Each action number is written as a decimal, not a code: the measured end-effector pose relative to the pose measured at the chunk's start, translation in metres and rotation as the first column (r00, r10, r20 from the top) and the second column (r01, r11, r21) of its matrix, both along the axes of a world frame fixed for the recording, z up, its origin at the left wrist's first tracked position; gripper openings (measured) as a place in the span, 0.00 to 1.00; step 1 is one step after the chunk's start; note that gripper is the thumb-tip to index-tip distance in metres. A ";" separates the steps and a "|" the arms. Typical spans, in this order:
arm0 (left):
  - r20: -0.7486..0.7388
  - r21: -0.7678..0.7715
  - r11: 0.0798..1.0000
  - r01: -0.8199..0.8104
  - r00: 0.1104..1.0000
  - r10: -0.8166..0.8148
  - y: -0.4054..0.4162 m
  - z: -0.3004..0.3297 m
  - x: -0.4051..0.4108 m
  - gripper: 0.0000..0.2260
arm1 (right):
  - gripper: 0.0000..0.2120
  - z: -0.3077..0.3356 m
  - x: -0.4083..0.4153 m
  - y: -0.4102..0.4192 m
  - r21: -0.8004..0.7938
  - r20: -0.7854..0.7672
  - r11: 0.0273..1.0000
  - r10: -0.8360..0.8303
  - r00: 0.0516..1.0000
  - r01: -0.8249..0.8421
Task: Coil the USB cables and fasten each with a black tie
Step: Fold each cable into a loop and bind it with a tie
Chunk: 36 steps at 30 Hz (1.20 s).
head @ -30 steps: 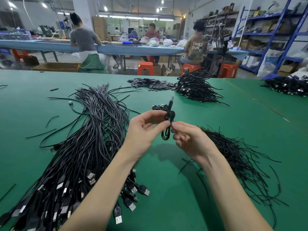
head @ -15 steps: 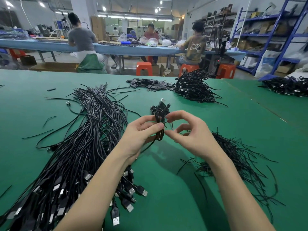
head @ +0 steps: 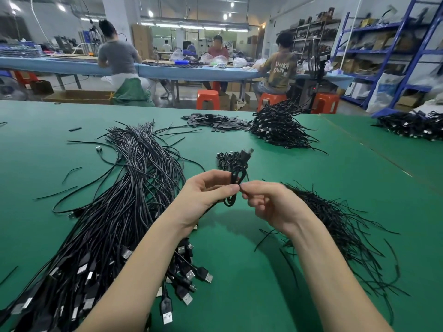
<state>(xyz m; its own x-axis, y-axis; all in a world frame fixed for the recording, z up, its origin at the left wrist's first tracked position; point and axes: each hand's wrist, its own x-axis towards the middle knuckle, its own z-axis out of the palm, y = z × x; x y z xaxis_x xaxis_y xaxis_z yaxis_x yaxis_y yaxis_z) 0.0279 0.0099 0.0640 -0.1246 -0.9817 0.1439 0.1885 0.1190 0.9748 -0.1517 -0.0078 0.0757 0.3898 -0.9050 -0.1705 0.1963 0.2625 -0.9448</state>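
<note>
Coiled USB cable (head: pixel 236 178), thin glossy black loops, pinched by left hand (head: pixel 206 195) and right hand (head: pixel 271 202) above green table (head: pixel 239 271)

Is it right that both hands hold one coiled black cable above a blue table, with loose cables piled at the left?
Not quite: the head view shows a green table, not blue. Both the left hand and right hand do hold the coiled black cable, with the pile of loose black cables at the left.

A green bench (head: pixel 287 271) fills the lower frame. Behind it stand a long blue table (head: pixel 72 65), orange stools (head: pixel 207 98), blue shelving (head: pixel 393 51) at upper right, and ceiling strip lights (head: pixel 191 26).
</note>
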 end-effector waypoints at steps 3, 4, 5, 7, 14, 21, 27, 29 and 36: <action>0.036 -0.021 1.000 -0.022 0.999 0.023 -0.002 0.001 0.001 0.13 | 0.06 -0.005 0.005 0.000 0.219 0.200 0.972 0.037 0.979 -0.082; -0.006 0.016 1.000 -0.007 1.000 0.007 -0.002 0.000 0.002 0.12 | 0.05 -0.006 0.005 -0.001 0.089 0.093 0.995 0.034 0.995 -0.042; -0.058 0.056 0.998 0.011 0.998 -0.008 -0.003 0.000 0.004 0.11 | 0.04 -0.006 0.005 -0.001 -0.123 -0.067 0.992 -0.012 0.998 0.004; -0.148 0.118 0.993 0.011 0.989 0.006 -0.003 -0.001 0.010 0.10 | 0.08 -0.003 0.002 -0.001 -0.549 -0.293 0.836 -0.221 0.930 0.025; -0.187 0.192 0.980 0.043 0.982 -0.006 -0.002 -0.001 0.010 0.06 | 0.07 -0.006 0.000 -0.004 -0.905 -0.364 0.394 -0.530 0.766 -0.158; -0.139 0.116 0.992 0.052 0.990 -0.036 0.000 -0.002 0.010 0.09 | 0.04 -0.010 0.005 -0.006 -0.624 -0.333 0.781 -0.303 0.893 0.032; -0.224 0.134 0.988 0.079 0.973 -0.047 -0.002 -0.004 0.005 0.07 | 0.04 -0.011 0.015 -0.001 0.011 0.002 1.000 0.003 1.000 -0.003; -0.239 0.188 0.981 0.056 0.971 -0.010 -0.002 -0.005 0.008 0.05 | 0.04 -0.010 0.013 -0.001 -0.441 -0.282 0.896 -0.194 0.939 0.052; -0.236 0.243 0.968 0.068 0.972 -0.009 -0.005 -0.006 0.015 0.04 | 0.08 -0.011 0.005 -0.003 -0.920 -0.366 0.354 -0.624 0.690 -0.167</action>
